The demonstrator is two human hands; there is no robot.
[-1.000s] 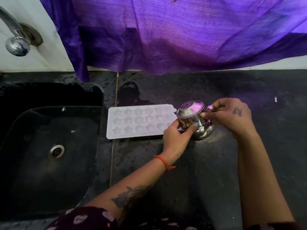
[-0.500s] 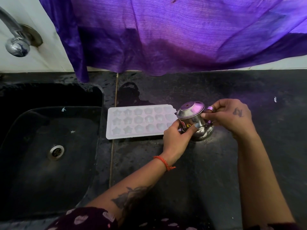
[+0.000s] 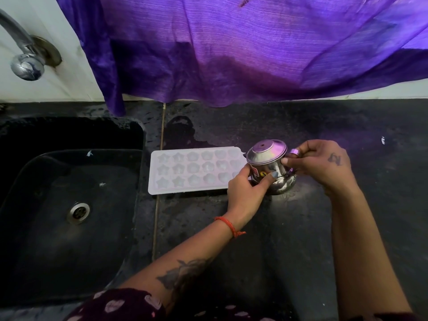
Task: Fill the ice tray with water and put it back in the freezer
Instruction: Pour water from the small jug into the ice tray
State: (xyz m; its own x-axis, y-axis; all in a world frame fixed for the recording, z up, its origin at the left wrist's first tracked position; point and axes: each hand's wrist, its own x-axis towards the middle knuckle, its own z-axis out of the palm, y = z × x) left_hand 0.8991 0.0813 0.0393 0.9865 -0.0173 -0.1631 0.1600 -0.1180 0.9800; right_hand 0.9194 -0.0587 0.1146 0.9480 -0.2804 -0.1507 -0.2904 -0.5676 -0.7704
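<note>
Both hands grip the lidded pot [image 3: 271, 167], left hand [image 3: 245, 193] on its body, right hand [image 3: 322, 163] at its handle, just right of the tray [image 3: 185, 172] on the counter [image 3: 301, 228]; a hasty tilt could spill water past the small cells.

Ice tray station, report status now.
Both hands, left hand and right hand, on steel kettle. Ice tray flat on counter. Nothing in the way.
</note>
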